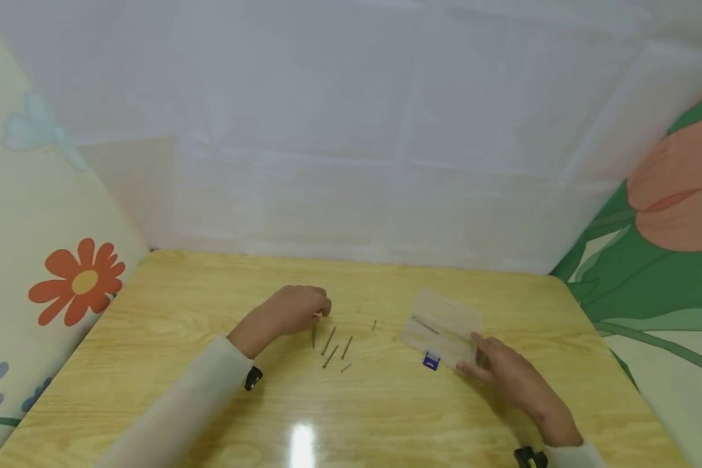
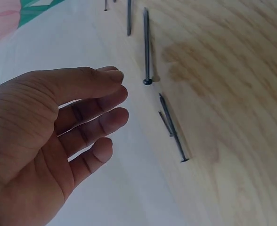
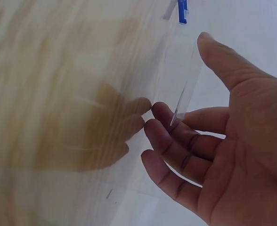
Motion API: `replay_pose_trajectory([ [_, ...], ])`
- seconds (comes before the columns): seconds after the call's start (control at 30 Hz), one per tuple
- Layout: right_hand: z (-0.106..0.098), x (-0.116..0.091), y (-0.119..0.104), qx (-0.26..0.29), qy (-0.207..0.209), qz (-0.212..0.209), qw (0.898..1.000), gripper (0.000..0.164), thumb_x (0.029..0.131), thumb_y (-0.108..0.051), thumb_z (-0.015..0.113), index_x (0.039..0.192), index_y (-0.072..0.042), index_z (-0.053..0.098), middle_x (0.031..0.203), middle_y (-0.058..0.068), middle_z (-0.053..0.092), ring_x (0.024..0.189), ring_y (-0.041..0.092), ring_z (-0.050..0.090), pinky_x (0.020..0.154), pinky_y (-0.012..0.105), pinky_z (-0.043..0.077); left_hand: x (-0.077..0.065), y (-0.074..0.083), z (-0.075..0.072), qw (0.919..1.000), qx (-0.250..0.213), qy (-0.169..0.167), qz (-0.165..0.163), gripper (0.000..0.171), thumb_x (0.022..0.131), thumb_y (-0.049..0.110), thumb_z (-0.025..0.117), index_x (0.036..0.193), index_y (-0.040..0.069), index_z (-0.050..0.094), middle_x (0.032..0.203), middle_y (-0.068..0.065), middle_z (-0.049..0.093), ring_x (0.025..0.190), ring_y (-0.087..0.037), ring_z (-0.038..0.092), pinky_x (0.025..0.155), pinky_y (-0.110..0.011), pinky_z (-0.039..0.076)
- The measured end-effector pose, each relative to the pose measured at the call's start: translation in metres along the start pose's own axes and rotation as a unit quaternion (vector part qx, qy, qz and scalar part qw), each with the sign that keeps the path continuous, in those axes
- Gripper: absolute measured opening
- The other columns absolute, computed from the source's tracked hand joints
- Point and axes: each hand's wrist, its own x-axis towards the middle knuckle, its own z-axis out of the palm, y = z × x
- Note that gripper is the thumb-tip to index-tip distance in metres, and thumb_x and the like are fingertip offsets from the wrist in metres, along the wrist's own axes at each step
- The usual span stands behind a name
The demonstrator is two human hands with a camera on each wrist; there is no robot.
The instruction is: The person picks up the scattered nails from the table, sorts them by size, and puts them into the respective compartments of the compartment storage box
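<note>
In the head view my left hand is over several dark metal nails, its fingertips close above the leftmost nail. The left wrist view shows loosely bent fingers and a thumb near them, with nothing visible between. A long nail lies just beyond these fingertips. My right hand grips the near right corner of a clear plastic box, thumb on one side and fingers on the other. One long nail shows within the box's outline. A small blue piece sits at its front edge.
The nails lie on a wood-grain table, among them a short one nearer me and a small one towards the box. A white sheet hangs behind the table. Flower-patterned panels stand at both sides.
</note>
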Motion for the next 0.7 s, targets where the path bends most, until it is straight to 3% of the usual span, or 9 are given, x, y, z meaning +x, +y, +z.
replay_pose_trajectory([
  [0.2, -0.0031, 0.0021, 0.0015, 0.006, 0.004, -0.012, 1.000, 0.083, 0.098, -0.049, 0.066, 0.146, 0.014, 0.043, 0.105, 0.009, 0.062, 0.097, 0.028, 0.063, 0.087, 0.053, 0.051, 0.0027, -0.0032, 0.0048, 0.9997, 0.001, -0.004, -0.025, 0.018, 0.096, 0.002, 0.070, 0.111, 0.009, 0.076, 0.108, -0.007, 0.069, 0.098, -0.026, 0.068, 0.078, -0.038, 0.057],
  [0.37, -0.0002, 0.0032, 0.0010, 0.015, -0.005, -0.007, 1.000, 0.083, 0.097, -0.047, 0.068, 0.146, 0.015, 0.043, 0.098, 0.005, 0.060, 0.089, 0.021, 0.060, 0.082, 0.049, 0.052, 0.0018, -0.0052, 0.0068, 0.9992, -0.012, -0.019, -0.034, 0.018, 0.099, 0.001, 0.066, 0.110, 0.010, 0.076, 0.109, -0.008, 0.070, 0.099, -0.026, 0.067, 0.077, -0.039, 0.056],
  [0.53, 0.0026, 0.0022, 0.0004, 0.021, -0.008, 0.005, 1.000, 0.086, 0.096, -0.048, 0.069, 0.145, 0.016, 0.043, 0.101, 0.007, 0.062, 0.092, 0.024, 0.062, 0.083, 0.051, 0.052, 0.0001, -0.0064, 0.0103, 0.9996, -0.011, -0.019, -0.019, 0.019, 0.098, -0.002, 0.066, 0.087, 0.013, 0.070, 0.087, 0.001, 0.061, 0.074, -0.014, 0.051, 0.064, -0.031, 0.043],
  [0.6, 0.0034, 0.0020, 0.0005, 0.020, -0.009, 0.007, 1.000, 0.086, 0.096, -0.049, 0.070, 0.145, 0.016, 0.043, 0.100, 0.007, 0.061, 0.091, 0.023, 0.062, 0.083, 0.050, 0.052, -0.0006, -0.0065, 0.0108, 0.9996, -0.013, -0.018, -0.015, 0.025, 0.097, -0.005, 0.065, 0.081, 0.014, 0.064, 0.082, 0.003, 0.056, 0.070, -0.014, 0.041, 0.063, -0.032, 0.036],
  [0.7, 0.0037, 0.0028, 0.0009, 0.021, -0.010, 0.006, 1.000, 0.087, 0.096, -0.050, 0.069, 0.145, 0.016, 0.043, 0.099, 0.006, 0.061, 0.090, 0.021, 0.061, 0.082, 0.049, 0.052, -0.0018, -0.0060, 0.0100, 0.9996, -0.016, -0.017, -0.016, 0.026, 0.097, -0.006, 0.064, 0.081, 0.014, 0.065, 0.083, 0.003, 0.057, 0.070, -0.014, 0.041, 0.063, -0.032, 0.036],
])
